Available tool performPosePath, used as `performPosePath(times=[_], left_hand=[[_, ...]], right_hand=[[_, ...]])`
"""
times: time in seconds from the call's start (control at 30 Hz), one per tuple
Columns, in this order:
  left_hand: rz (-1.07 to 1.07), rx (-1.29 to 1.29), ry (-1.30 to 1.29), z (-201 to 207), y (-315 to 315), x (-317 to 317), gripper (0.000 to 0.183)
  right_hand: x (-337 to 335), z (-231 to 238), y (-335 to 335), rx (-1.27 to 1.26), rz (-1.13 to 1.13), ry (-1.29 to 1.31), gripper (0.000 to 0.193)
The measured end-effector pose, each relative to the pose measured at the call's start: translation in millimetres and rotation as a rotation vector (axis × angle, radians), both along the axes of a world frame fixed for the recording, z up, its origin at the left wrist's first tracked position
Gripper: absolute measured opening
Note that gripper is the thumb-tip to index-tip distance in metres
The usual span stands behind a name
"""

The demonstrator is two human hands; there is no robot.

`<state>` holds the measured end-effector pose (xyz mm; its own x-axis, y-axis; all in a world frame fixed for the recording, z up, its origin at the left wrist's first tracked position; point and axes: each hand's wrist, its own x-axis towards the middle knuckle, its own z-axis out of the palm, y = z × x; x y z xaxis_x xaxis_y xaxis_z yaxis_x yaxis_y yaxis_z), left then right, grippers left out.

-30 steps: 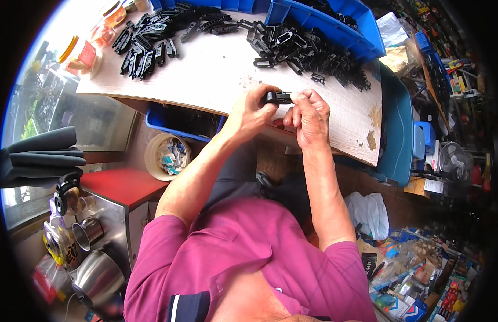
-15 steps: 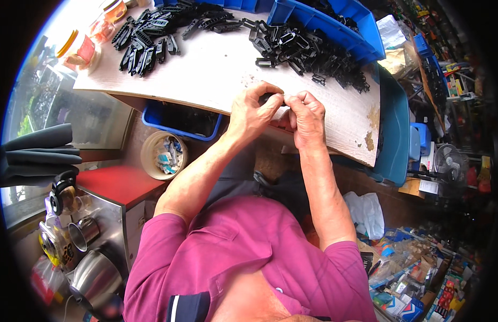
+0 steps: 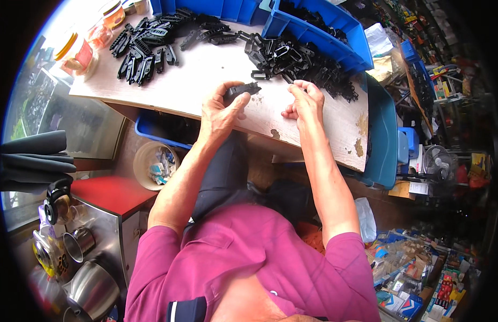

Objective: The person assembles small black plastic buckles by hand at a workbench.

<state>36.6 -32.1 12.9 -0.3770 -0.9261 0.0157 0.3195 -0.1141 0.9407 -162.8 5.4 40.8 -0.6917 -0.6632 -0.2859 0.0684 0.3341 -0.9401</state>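
My left hand is wrapped round a black plastic part, long and narrow, held just above the table's near edge. Thumb and fingers grip its sides, and its far end sticks out to the right. Apart from it, my right hand has its fingers curled and pinched by the near side of a heap of small black plastic frames. Whether anything sits in that pinch is too small to make out. Farther left on the pale table lies a pile of long black parts, similar to the held one.
Blue bins stand along the table's back. At its right end is a teal tub. Glass jars are at the far left. Below the near edge are a blue bin and a cream bucket, beside a red-topped cabinet.
My hands have come apart from where they met. The left has moved left, and the black part in it now shows clearly. The right is now close to the heap of frames.
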Motion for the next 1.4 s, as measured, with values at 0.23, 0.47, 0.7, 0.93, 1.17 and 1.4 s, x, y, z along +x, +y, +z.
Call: performPosePath(times=[0.23,0.47,0.7,0.93,1.17,1.4], left_hand=[[-0.001,-0.062,0.034,-12,0,-3,0.035],[0.025,-0.009,0.08,-8,5,-2,0.032],[-0.109,0.381,0.27,11,15,-43,0.033],[-0.123,0.283,0.159,4,16,-47,0.032],[-0.088,0.326,0.118,18,24,-42,0.031],[-0.112,0.06,0.057,-7,25,-44,0.028]], right_hand=[[-7,-2,-30,0.269,0.053,0.232,0.024],[-16,-2,-8,0.068,0.055,-0.091,0.012],[24,-14,38,-0.396,0.255,-0.425,0.015],[40,-10,45,-0.374,0.23,-0.402,0.022],[39,-5,50,-0.386,0.147,-0.382,0.019],[34,11,51,-0.582,0.138,-0.298,0.023]])
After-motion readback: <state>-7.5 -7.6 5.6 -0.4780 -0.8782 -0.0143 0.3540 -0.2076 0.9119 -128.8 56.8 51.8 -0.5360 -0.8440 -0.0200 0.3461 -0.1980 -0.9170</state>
